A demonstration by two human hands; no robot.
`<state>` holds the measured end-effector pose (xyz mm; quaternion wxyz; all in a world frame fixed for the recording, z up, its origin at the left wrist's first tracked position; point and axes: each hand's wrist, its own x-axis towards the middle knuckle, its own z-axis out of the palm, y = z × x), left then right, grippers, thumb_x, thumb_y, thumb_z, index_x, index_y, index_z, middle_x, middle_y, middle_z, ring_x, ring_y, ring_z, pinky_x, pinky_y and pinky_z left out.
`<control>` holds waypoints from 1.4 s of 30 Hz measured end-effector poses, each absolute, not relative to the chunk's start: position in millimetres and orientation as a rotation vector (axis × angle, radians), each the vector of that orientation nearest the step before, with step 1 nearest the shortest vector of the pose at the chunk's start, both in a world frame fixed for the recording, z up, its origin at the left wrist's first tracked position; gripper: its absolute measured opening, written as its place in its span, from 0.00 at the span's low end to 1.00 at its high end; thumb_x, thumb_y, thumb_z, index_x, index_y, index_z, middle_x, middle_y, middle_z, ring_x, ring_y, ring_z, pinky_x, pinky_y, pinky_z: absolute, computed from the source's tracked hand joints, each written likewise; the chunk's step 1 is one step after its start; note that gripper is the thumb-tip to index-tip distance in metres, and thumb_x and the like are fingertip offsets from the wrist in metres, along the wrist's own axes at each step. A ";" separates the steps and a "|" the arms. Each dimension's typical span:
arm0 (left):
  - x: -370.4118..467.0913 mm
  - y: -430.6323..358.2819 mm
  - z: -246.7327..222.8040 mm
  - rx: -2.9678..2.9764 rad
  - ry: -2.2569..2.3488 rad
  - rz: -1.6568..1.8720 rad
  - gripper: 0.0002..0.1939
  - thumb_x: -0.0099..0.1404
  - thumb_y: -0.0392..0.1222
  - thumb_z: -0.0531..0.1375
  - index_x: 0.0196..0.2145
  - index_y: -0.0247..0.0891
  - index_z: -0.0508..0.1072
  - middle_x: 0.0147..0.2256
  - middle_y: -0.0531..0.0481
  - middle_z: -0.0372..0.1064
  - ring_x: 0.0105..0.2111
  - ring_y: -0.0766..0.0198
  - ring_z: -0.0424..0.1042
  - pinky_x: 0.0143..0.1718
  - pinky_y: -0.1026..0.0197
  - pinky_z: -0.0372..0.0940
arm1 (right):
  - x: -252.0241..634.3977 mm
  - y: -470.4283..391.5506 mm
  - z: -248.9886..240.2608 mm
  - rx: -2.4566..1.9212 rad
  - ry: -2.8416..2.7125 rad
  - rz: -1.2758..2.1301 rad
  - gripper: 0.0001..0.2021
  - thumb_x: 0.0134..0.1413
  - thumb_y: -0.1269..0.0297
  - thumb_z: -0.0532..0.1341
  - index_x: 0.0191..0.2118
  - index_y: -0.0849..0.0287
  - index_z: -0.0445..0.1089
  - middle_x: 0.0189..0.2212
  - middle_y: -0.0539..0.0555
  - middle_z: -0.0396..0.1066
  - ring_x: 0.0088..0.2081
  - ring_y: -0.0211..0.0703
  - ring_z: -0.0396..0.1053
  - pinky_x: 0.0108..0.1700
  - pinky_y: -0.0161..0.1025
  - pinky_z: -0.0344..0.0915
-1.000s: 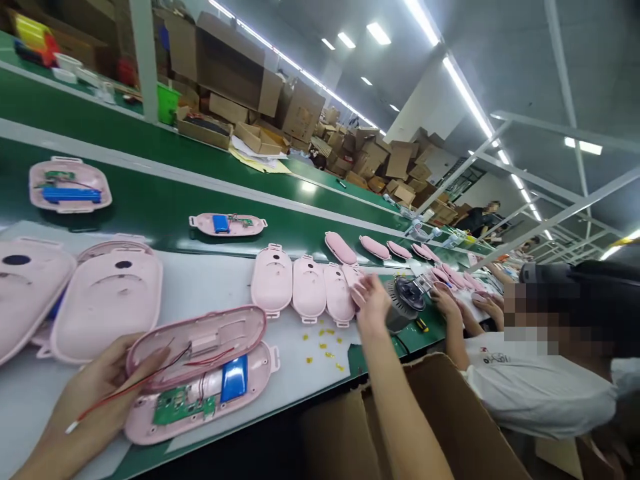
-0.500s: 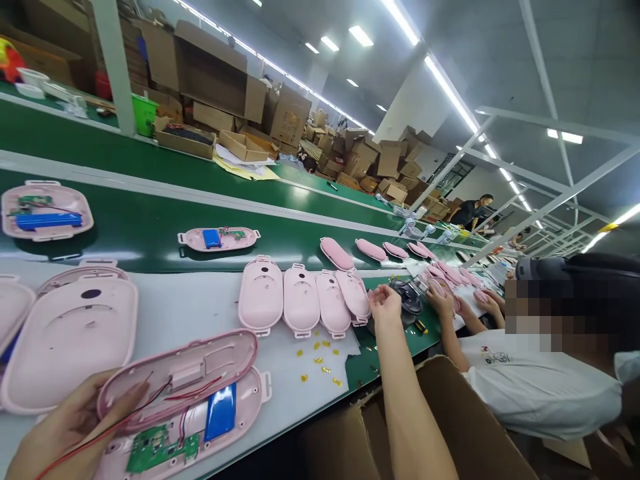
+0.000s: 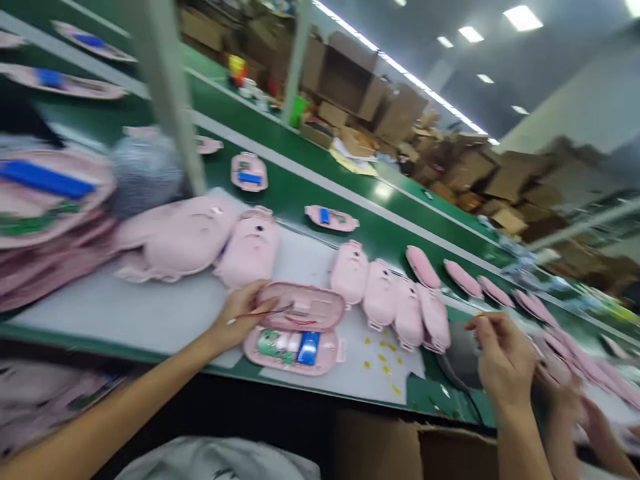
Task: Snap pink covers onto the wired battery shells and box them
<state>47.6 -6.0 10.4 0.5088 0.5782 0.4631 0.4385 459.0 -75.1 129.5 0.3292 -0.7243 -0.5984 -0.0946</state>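
My left hand (image 3: 239, 319) grips the left end of a pink shell half (image 3: 325, 308), with a red wire across its fingers. That half stands tilted open above a lower pink shell (image 3: 327, 357), which holds a green circuit board (image 3: 273, 343) and a blue battery (image 3: 309, 348). Out to the right, my right hand (image 3: 503, 353) is raised with thumb and fingertips pinched together; a tiny yellow bit (image 3: 481, 315) shows at the tips. Yellow tape pieces (image 3: 384, 359) lie scattered on the white sheet (image 3: 360, 383) between the hands.
Closed pink shells (image 3: 380, 293) stand in a row behind the tape pieces. More shells (image 3: 250, 248) and a stack of open ones (image 3: 55, 200) are at left. A metal post (image 3: 173, 87) rises there. Another person's hands (image 3: 565, 400) are at far right, beside a cardboard box (image 3: 380, 447).
The view has swung left and down, bringing the left stack and post into sight. My right hand's fingertips now show a yellow bit. My left hand still holds the upper shell half.
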 end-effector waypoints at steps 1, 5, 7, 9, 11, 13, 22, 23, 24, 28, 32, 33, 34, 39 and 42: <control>47.8 -6.3 8.6 1.320 1.035 1.082 0.19 0.60 0.51 0.62 0.43 0.34 0.72 0.36 0.50 0.73 0.36 0.60 0.71 0.37 0.63 0.66 | 423.2 -64.9 130.4 -1.763 -1.779 -0.019 0.14 0.62 0.53 0.52 0.32 0.57 0.66 0.26 0.50 0.65 0.28 0.40 0.61 0.33 0.37 0.56; 48.0 -10.1 -2.9 1.170 0.813 1.166 0.17 0.60 0.45 0.63 0.43 0.32 0.73 0.38 0.47 0.72 0.37 0.61 0.71 0.39 0.64 0.65 | 276.5 -22.8 123.8 -1.278 -2.459 0.339 0.12 0.64 0.61 0.49 0.30 0.57 0.64 0.31 0.52 0.62 0.34 0.41 0.61 0.36 0.39 0.58; 49.4 -13.4 -4.8 1.173 0.748 1.210 0.16 0.61 0.45 0.63 0.43 0.31 0.73 0.37 0.47 0.72 0.37 0.62 0.70 0.38 0.64 0.64 | 229.6 -4.0 111.6 -1.163 -2.650 0.190 0.10 0.62 0.64 0.51 0.31 0.57 0.66 0.38 0.55 0.63 0.40 0.45 0.61 0.41 0.41 0.59; 50.2 -15.8 -5.2 1.189 0.726 1.246 0.16 0.62 0.46 0.62 0.41 0.30 0.73 0.34 0.48 0.70 0.34 0.63 0.69 0.34 0.65 0.63 | 208.1 9.2 97.7 -1.095 -2.771 0.058 0.08 0.60 0.67 0.52 0.33 0.57 0.67 0.44 0.58 0.61 0.45 0.48 0.61 0.44 0.43 0.60; 49.8 -16.9 -6.0 1.218 0.750 1.272 0.16 0.62 0.47 0.61 0.39 0.29 0.74 0.31 0.49 0.69 0.30 0.64 0.67 0.30 0.66 0.61 | 204.3 15.8 87.9 -1.072 -2.848 0.021 0.08 0.60 0.68 0.52 0.33 0.58 0.68 0.47 0.58 0.61 0.48 0.48 0.60 0.45 0.44 0.61; 48.7 -17.2 -7.8 1.256 0.780 1.290 0.14 0.62 0.46 0.60 0.38 0.30 0.74 0.30 0.49 0.69 0.30 0.64 0.67 0.30 0.66 0.61 | 207.4 17.8 84.6 -1.080 -2.890 0.000 0.08 0.60 0.69 0.52 0.33 0.58 0.67 0.48 0.58 0.61 0.48 0.48 0.61 0.45 0.44 0.62; 50.2 -20.4 -15.7 1.328 0.889 1.344 0.12 0.63 0.43 0.57 0.39 0.32 0.74 0.31 0.50 0.70 0.32 0.63 0.68 0.32 0.65 0.62 | 204.9 20.4 90.7 -1.017 -3.079 -0.146 0.09 0.61 0.68 0.52 0.34 0.58 0.68 0.49 0.57 0.62 0.48 0.48 0.62 0.38 0.41 0.62; 50.4 -20.7 -15.1 1.331 0.899 1.344 0.12 0.63 0.43 0.57 0.39 0.32 0.74 0.31 0.50 0.70 0.32 0.63 0.68 0.32 0.65 0.62 | 204.2 20.7 89.8 -1.020 -3.071 -0.168 0.08 0.60 0.68 0.53 0.34 0.57 0.69 0.49 0.57 0.63 0.48 0.48 0.62 0.36 0.40 0.62; 50.4 -21.1 -14.1 1.336 0.908 1.344 0.12 0.63 0.43 0.58 0.38 0.32 0.74 0.30 0.50 0.70 0.32 0.63 0.68 0.32 0.65 0.62 | 203.7 20.9 88.9 -1.032 -3.054 -0.189 0.08 0.60 0.67 0.53 0.34 0.57 0.70 0.48 0.57 0.64 0.48 0.47 0.62 0.34 0.39 0.60; 49.1 -23.7 -7.1 1.361 0.883 1.344 0.12 0.64 0.44 0.57 0.37 0.32 0.74 0.27 0.52 0.67 0.29 0.65 0.65 0.29 0.66 0.60 | 202.5 23.1 87.4 -1.187 -2.950 -0.232 0.08 0.56 0.63 0.58 0.29 0.56 0.71 0.41 0.54 0.69 0.44 0.46 0.64 0.28 0.36 0.53; 47.1 -23.8 -5.0 1.369 0.905 1.339 0.13 0.64 0.43 0.57 0.39 0.31 0.75 0.29 0.50 0.70 0.31 0.63 0.68 0.30 0.65 0.62 | 203.0 25.4 86.3 -1.421 -2.815 -0.109 0.15 0.50 0.57 0.62 0.20 0.58 0.64 0.28 0.52 0.70 0.29 0.40 0.62 0.26 0.36 0.48; 46.7 -23.0 -5.9 1.370 0.916 1.337 0.13 0.63 0.43 0.57 0.40 0.31 0.75 0.31 0.49 0.72 0.31 0.62 0.69 0.30 0.65 0.62 | 203.6 25.5 85.1 -1.463 -2.776 -0.072 0.16 0.50 0.56 0.62 0.19 0.58 0.62 0.25 0.50 0.68 0.26 0.38 0.60 0.26 0.36 0.48; 46.4 -22.1 -7.0 1.371 0.917 1.332 0.13 0.63 0.42 0.57 0.41 0.31 0.75 0.32 0.48 0.72 0.32 0.62 0.70 0.31 0.64 0.63 | 204.2 25.6 83.6 -1.495 -2.740 -0.040 0.16 0.49 0.55 0.62 0.19 0.58 0.60 0.22 0.49 0.66 0.24 0.37 0.59 0.26 0.36 0.47; 47.2 -18.9 -11.3 1.358 0.861 1.309 0.15 0.63 0.42 0.58 0.44 0.32 0.74 0.36 0.46 0.75 0.36 0.59 0.73 0.36 0.63 0.66 | 210.1 30.9 79.0 -1.602 -2.573 0.235 0.21 0.45 0.54 0.64 0.18 0.57 0.51 0.14 0.44 0.55 0.20 0.34 0.52 0.25 0.35 0.47; 48.3 -19.7 -10.9 1.334 0.874 1.291 0.15 0.62 0.43 0.59 0.45 0.33 0.74 0.37 0.46 0.75 0.38 0.58 0.73 0.37 0.62 0.67 | 217.8 37.1 82.4 -1.583 -2.453 0.571 0.18 0.43 0.57 0.64 0.22 0.56 0.52 0.16 0.43 0.61 0.20 0.34 0.56 0.25 0.33 0.51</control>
